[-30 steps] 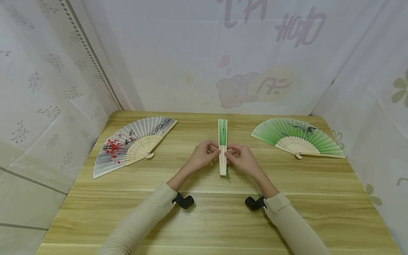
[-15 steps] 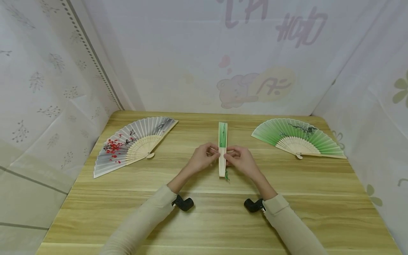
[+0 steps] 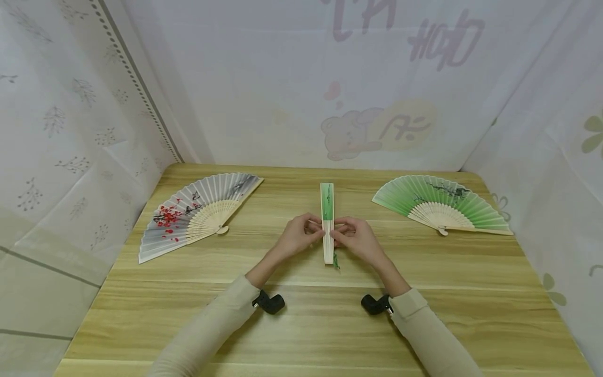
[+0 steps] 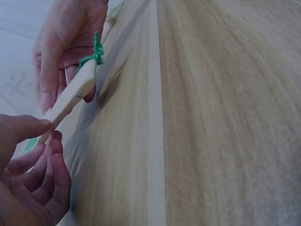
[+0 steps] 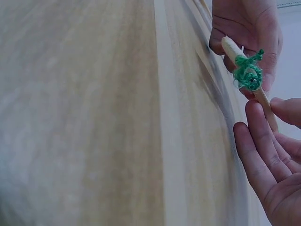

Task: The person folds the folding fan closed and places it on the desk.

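Between the two hands is a folded green hand fan (image 3: 327,207), its pale wooden ribs toward the person and its green cloth end pointing away. The left hand (image 3: 300,233) pinches it from the left with thumb and fingers. From the opposite side the right hand (image 3: 355,235) pinches it too. At the pivot end hangs a green cord (image 5: 248,70), knotted near a small metal rivet (image 4: 79,95). Shadows below in the wrist views show the fan held above the wooden table (image 3: 325,335).
On the left lies a spread grey fan with red blossoms (image 3: 198,214). A spread green fan (image 3: 443,201) lies on the right. Printed white curtains (image 3: 264,94) stand behind and on both sides. A black wrist camera (image 3: 269,302) sits at each cuff.
Both hands have brought the folded fan slightly toward the person, and it shifted a little left at the end. The two spread fans stay where they were.
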Demonstrator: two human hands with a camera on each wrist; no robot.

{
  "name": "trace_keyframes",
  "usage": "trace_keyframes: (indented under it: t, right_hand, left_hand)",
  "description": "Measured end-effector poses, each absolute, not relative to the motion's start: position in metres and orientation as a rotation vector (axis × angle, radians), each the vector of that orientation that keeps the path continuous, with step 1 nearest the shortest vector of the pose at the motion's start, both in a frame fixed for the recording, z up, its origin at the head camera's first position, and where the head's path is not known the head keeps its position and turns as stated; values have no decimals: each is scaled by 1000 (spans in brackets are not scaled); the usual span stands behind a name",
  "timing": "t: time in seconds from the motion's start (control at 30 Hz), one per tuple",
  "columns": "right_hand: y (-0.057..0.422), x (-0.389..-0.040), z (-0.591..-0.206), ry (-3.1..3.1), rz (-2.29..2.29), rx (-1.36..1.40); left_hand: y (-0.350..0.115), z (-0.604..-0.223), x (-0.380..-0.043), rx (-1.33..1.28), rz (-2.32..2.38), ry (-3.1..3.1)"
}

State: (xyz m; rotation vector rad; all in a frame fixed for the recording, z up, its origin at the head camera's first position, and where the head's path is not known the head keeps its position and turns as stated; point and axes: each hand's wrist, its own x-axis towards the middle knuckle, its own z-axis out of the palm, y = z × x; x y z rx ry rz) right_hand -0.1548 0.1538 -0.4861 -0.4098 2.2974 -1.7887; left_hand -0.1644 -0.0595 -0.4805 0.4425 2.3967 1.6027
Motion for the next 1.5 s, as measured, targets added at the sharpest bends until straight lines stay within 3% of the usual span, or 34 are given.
trace_keyframes:
  t: [1.5]
  right_hand:
    - [147,-156,-482,2298,-1664,-260]
  left_hand:
    - [-58,-477,-168,461,1388,2476]
